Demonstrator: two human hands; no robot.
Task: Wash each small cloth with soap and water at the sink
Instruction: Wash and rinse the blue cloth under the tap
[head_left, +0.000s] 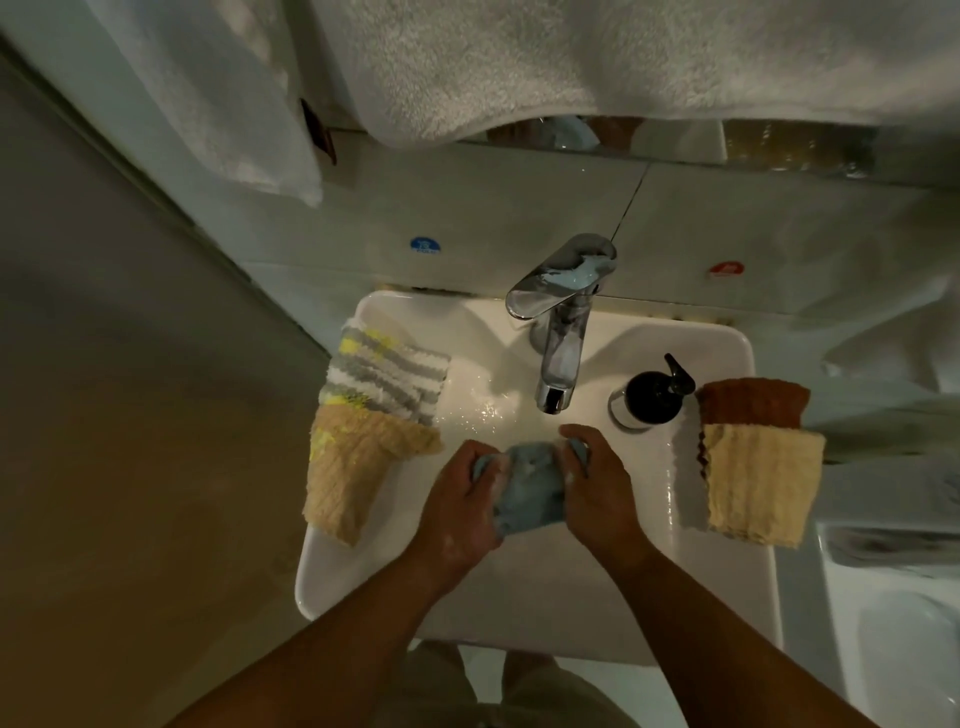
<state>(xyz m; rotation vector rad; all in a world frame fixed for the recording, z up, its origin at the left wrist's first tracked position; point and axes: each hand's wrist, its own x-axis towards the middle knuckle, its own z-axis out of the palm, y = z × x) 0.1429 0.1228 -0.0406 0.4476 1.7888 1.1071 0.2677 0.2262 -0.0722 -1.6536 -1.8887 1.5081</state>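
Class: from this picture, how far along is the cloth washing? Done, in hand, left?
Done: soap applied, judging by suds on the left hand. In hand: it and the right hand grip the blue cloth over the sink. Left: rinsing it; whether the four cloths on the rim are washed can't be told.

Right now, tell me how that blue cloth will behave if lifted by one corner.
The blue cloth will probably hang limp: it bunches between the left hand and right hand. It looks wet, so likely heavy for its size. Suds on the hands suggest it may slip.
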